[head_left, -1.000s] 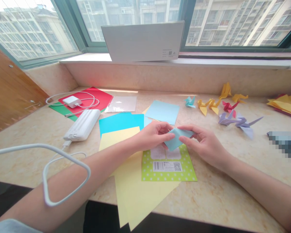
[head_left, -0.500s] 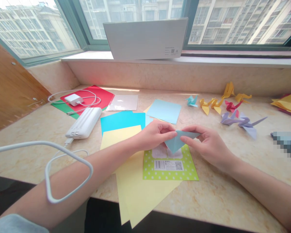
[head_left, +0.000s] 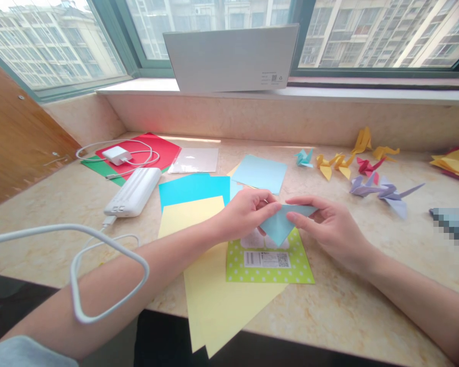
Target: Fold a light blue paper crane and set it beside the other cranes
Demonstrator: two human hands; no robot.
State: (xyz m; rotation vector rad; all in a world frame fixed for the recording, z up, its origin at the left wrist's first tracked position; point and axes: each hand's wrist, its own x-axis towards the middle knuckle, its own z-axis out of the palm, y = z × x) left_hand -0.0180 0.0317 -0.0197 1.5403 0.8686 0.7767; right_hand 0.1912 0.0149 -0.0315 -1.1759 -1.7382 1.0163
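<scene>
1. Centre of frame: light blue folded paper (head_left: 278, 229), flat faces showing, one corner pointing down.
2. Left hand (head_left: 255, 211), just left of centre: thumb and fingers pinched on the paper's left side.
3. Right hand (head_left: 325, 221), right of centre: thumb and index finger clamped on its right part; other fingers curled behind.
4. Below the paper, a green dotted packet (head_left: 270, 275) with a printed label, overlapping pale yellow sheets (head_left: 225, 306) at lower centre.
5. Above the left wrist, bright blue sheets (head_left: 195, 188); light blue squares (head_left: 260, 173) above the hands.
6. Upper right: small folded figures in turquoise, yellow, red and lavender.
7. Left: white power bank (head_left: 133, 191), cable attached.
8. Top centre: grey box (head_left: 231, 58) upright on the sill.
</scene>
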